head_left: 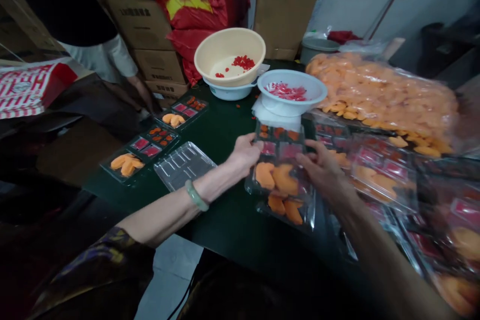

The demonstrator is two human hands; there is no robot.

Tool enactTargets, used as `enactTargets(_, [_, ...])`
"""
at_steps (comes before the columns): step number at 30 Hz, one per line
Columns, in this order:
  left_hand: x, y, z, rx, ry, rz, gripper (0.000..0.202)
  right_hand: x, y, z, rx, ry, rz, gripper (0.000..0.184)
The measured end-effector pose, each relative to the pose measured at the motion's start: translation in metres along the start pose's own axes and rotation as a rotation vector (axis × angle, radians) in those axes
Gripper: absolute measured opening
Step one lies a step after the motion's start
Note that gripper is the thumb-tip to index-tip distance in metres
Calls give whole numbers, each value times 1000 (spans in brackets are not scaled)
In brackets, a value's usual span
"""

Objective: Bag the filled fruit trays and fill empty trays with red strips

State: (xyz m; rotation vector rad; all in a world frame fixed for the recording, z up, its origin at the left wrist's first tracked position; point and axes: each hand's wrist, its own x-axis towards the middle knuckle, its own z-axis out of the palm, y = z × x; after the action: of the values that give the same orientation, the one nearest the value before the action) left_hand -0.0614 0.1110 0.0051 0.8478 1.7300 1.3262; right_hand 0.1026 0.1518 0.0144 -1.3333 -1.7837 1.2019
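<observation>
A clear plastic compartment tray (279, 172) with orange pieces and red items sits in front of me on the dark green table (225, 215). My left hand (245, 152) grips its left edge, fingers curled over the rim. My right hand (322, 170) holds its right edge, thumb on top. Another filled tray (288, 212) lies just below it. An empty clear lid (183, 164) lies to the left of my left forearm.
Two filled trays (140, 152) (182, 112) lie at the left. A cream bowl (229, 57) with red bits and a white bowl (291, 92) stand behind. A big bag of orange pieces (382, 95) and stacked trays (382, 172) fill the right. A person (90, 30) stands at back left by boxes.
</observation>
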Motion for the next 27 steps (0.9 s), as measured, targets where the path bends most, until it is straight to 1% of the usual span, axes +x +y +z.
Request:
enactTargets(1, [-9, -6, 9, 77, -50, 31, 23, -14, 11, -9, -42, 34, 0, 55])
enactTargets(3, [-22, -19, 22, 285, -114, 77, 24, -39, 32, -21, -278, 82, 33, 55])
enactTargets(5, [-28, -30, 29, 449, -124, 90, 26, -60, 46, -22, -553, 130, 54, 53])
enactTargets(6, [-29, -34, 30, 483, -126, 90, 29, -70, 49, -21, -656, 156, 45, 53])
enactTargets(8, [-27, -38, 29, 511, -133, 86, 44, -89, 51, -13, -759, 184, -53, 55])
enactTargets(10, [-23, -39, 26, 543, -146, 91, 60, -105, 52, -4, -797, 152, -214, 61])
enactTargets(11, [-21, -39, 25, 564, -152, 96, 65, -111, 53, 0, -827, 125, -295, 63])
enactTargets(12, [-19, -39, 24, 589, -156, 103, 66, -113, 56, 4, -870, 100, -364, 63])
enactTargets(14, [-13, -35, 26, 636, -158, 119, 63, -108, 62, 9, -979, 72, -439, 61])
enactTargets(17, [-2, -21, 32, 675, -158, 142, 52, -84, 70, 7, -1102, 72, -476, 60])
enactTargets(19, [5, -8, 30, 693, -154, 167, 47, -67, 70, 1, -1164, 99, -509, 59])
enactTargets(20, [8, -2, 24, 703, -144, 178, 46, -60, 68, -2, -1192, 124, -534, 58])
enactTargets(21, [9, 4, 14, 714, -121, 200, 46, -56, 64, -5, -1213, 151, -565, 58])
enactTargets(22, [9, 9, 0, 727, -79, 236, 46, -53, 59, -7, -1221, 182, -601, 58])
enactTargets(23, [7, 12, -19, 743, -12, 286, 44, -53, 53, -6, -1211, 202, -639, 59])
enactTargets(24, [5, 12, -43, 765, 80, 343, 41, -54, 46, -3, -1176, 210, -683, 60])
enactTargets(25, [1, 11, -70, 794, 198, 399, 37, -57, 38, 4, -1116, 200, -734, 59])
enactTargets(26, [-2, 7, -101, 827, 337, 429, 34, -60, 29, 14, -1033, 171, -796, 56])
enactTargets(27, [-5, 1, -134, 873, 482, 417, 33, -63, 20, 28, -940, 120, -856, 52])
